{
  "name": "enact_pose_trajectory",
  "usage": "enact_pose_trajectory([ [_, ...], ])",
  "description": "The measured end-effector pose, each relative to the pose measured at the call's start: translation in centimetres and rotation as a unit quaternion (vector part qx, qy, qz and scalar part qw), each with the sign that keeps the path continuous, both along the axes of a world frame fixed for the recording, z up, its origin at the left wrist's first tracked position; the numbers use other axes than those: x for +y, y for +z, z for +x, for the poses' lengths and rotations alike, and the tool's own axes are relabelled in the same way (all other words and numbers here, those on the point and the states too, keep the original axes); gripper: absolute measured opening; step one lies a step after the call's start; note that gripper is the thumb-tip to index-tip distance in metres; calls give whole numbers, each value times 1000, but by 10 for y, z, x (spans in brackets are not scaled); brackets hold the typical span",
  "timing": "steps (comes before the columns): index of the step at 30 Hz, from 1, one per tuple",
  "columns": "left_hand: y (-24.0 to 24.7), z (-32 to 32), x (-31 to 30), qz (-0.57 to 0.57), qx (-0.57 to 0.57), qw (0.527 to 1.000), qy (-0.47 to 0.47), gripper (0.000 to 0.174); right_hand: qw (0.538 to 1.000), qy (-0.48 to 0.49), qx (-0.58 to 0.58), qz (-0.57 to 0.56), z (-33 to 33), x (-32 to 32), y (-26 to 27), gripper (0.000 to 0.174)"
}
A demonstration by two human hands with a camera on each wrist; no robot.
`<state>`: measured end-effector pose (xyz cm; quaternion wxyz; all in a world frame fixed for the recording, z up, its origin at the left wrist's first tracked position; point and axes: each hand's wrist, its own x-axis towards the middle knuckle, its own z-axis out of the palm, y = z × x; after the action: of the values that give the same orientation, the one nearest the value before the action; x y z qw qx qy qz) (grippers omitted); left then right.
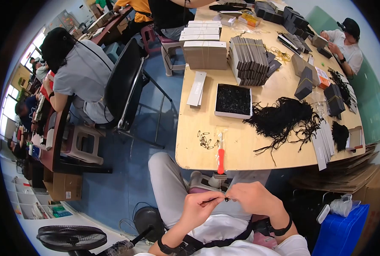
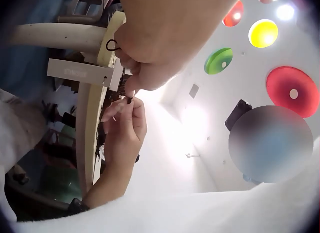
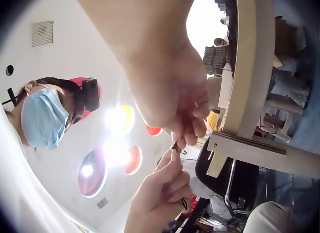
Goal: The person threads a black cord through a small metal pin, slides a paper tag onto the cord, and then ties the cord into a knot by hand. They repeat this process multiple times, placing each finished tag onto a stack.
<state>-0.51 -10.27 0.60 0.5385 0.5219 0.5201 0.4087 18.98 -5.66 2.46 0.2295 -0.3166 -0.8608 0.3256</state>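
Note:
In the head view my left hand (image 1: 200,207) and right hand (image 1: 254,198) meet above the lap. Their thumbs and fingertips pinch a small black cord (image 1: 227,199) from both sides. A dark knot of this cord shows between the fingertips in the right wrist view. From the left hand's curled fingers sticks out a black cord loop (image 2: 112,45), also seen in the right wrist view. Just beyond the hands, by the table edge, is a pale printed tag (image 2: 77,71) with a hole. In the right wrist view several tags (image 3: 260,150) lie layered, a thin wire loop at the hole.
The wooden table (image 1: 190,160) bears a red-handled tool (image 1: 220,161), scattered small metal loops (image 1: 205,141), a white box (image 1: 234,114) of black pieces, a black cord heap (image 1: 283,121) and bundled cards (image 1: 249,59). Beside me stand a fan (image 1: 70,237) and blue bag (image 1: 341,232).

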Motion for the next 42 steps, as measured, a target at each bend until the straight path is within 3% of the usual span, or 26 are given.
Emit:
enact_pose_trajectory([
  [3,-5,-1,-1,-52,-50,997,-6,11,999,19,10,-29,1,4,4,15],
  [6,3,-3,-2,-96,-8,995,-24,12,1000,13,3,-22,2,5,8,13],
  [10,-6,3,-5,-59,-56,996,20,14,998,-5,-54,38,0,0,5,10],
  [16,-5,-3,-2,-134,-62,989,13,13,997,-14,-64,47,-2,-2,1,15],
  [18,-4,-3,-1,-182,-121,976,10,13,999,-18,-46,22,-2,-3,-1,13],
  [28,-9,-8,-2,-231,-196,953,-12,15,992,-4,24,-124,2,-5,-9,12],
  [31,-12,-8,-3,-239,-221,945,-9,16,980,-66,84,-170,-8,-9,-1,15],
  [37,-9,0,-3,-215,-274,937,-9,16,971,-127,202,-21,-14,-19,-29,20],
  [40,-6,8,-3,-243,-267,932,21,13,978,-131,158,40,-9,-19,-24,18],
  [42,3,7,-4,-208,-202,956,42,9,987,-115,62,96,-5,-20,-16,14],
])
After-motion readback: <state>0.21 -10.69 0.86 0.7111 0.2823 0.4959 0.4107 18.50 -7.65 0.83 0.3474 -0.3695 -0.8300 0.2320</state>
